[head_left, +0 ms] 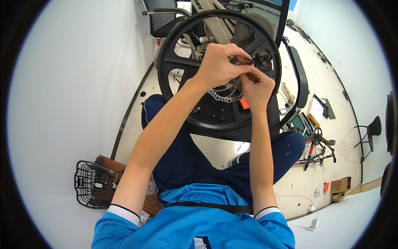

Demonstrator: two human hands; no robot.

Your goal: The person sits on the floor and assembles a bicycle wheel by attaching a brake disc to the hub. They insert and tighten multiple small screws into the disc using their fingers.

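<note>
A black spoked wheel lies flat in front of me on a black chair seat. A silver perforated brake disc sits around its hub, partly hidden under my hands. My left hand is closed in a pinch over the hub, with a small thin dark piece at its fingertips. Right beside it, my right hand is also pinched, its fingertips meeting my left thumb; what it grips is hidden. An orange piece shows below my right hand. Several small screws rest on the wheel.
A chair armrest rises to the right of the wheel. Behind it is a beige bicycle frame. On the floor at right are a green tool case and a red-black bike frame. A black wire basket stands at lower left.
</note>
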